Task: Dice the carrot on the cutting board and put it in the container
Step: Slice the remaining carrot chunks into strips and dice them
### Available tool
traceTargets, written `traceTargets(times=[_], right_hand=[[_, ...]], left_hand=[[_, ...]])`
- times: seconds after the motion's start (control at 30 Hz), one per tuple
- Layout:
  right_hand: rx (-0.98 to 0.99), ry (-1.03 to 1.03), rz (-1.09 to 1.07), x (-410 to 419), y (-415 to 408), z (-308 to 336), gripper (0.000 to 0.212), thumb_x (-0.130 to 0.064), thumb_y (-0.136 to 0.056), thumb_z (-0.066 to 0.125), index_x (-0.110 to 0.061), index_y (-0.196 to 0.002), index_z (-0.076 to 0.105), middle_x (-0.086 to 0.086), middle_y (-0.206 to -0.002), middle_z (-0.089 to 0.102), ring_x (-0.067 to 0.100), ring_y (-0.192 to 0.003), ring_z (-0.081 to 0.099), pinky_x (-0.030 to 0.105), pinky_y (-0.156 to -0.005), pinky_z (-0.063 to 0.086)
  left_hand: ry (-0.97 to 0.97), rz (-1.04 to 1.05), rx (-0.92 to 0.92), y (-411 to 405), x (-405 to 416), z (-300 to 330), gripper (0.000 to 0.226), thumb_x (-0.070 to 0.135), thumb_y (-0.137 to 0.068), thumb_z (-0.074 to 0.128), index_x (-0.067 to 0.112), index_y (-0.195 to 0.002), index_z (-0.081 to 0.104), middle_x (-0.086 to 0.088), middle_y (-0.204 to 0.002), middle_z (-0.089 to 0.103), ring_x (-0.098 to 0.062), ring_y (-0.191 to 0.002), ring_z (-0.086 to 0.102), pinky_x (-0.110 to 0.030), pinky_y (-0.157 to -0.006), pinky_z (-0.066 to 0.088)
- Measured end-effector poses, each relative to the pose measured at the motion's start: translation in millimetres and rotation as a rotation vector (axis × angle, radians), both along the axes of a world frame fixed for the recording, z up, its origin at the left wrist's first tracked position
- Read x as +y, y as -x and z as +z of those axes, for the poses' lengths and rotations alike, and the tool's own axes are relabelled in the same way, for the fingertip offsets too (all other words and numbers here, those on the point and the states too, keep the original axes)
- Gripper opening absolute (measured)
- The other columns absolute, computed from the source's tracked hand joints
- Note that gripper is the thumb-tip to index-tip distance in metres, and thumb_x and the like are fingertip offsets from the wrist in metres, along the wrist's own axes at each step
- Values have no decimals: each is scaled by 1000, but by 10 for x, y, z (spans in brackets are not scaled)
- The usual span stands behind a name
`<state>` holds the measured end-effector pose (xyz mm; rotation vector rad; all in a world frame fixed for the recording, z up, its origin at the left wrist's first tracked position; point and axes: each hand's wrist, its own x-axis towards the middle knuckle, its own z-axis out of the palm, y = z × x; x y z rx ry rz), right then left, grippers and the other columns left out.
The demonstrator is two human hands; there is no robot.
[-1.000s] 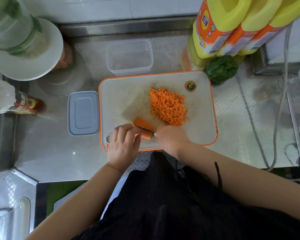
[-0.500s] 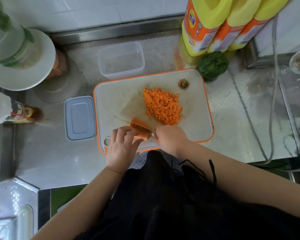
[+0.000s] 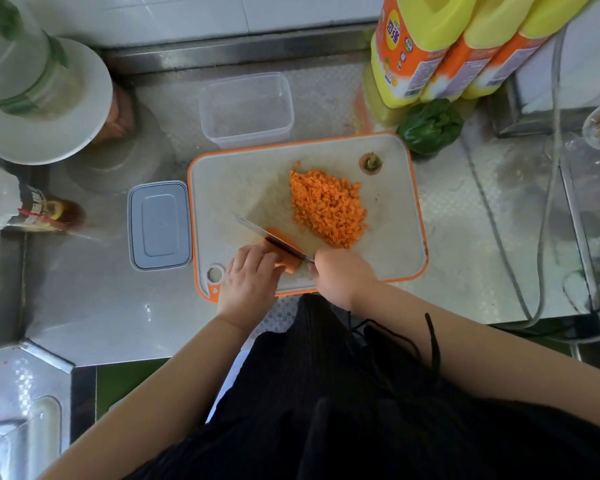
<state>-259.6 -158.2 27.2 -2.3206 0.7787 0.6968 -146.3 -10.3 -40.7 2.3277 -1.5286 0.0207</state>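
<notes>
Right grip (image 3: 343,275) w/ knife (image 3: 271,237) now angled across carrot (image 3: 284,261).

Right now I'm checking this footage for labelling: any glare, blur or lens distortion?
Head view: wide-angle bending leans the yellow detergent bottles and the green-banded clear bottle outward; window glare patches the steel counter; the diced carrot pile and the knife blade stay fairly sharp.

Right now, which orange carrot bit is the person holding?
The uncut carrot chunk at the board's near edge: the left hand holds it under the knife. The diced heap and stem end lie untouched.
</notes>
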Motion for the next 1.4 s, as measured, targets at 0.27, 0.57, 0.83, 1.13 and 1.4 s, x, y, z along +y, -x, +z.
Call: traceTargets(times=[0.27, 0.57, 0.83, 1.13, 1.4], right_hand=[[37, 36, 9, 49, -39, 77, 11, -12, -94, 45, -9, -89, 54, 3, -71, 51, 23, -68, 56, 33, -58, 44], [213, -39, 54, 31, -197, 302, 13, 4, -81, 48, -8, -79, 50, 4, -70, 45, 23, -67, 48, 32, -62, 42], [189, -14, 61, 41, -359, 287, 19, -7, -96, 39, -7, -79, 45, 3, -68, 42, 22, -67, 48, 32, -62, 41], [78, -77, -67, -104, -238, 28, 23, -28, -100, 45, -10, -88, 53, 5, -76, 54, 25, -71, 55, 33, -61, 43], [37, -39, 1, -20, -55, 41, 22, -20, -101, 41, -9, -86, 52, 4, -70, 51, 23, -65, 54, 33, -56, 39]], left_hand=[[44, 10, 106, -19, -95, 17, 22, 17, -93, 51, 9, -86, 69, -5, -91, 64, -27, -92, 57, -38, -70, 54], [95, 45, 133, 1, -94, -11, 20, 17, -92, 53, 8, -87, 70, -6, -94, 65, -25, -96, 55, -36, -67, 53], [110, 38, 110, 20, -87, -28, 9, 11, -91, 61, 7, -90, 69, -7, -95, 65, -27, -93, 55, -34, -74, 51], [71, -14, 76, -28, -18, -100, 14, -3, -84, 67, 8, -93, 70, -7, -100, 66, -29, -96, 58, -40, -88, 52], [67, -12, 142, -20, -42, 33, 20, -5, -77, 75, 7, -92, 70, -8, -98, 66, -29, -95, 57, -38, -76, 56]])
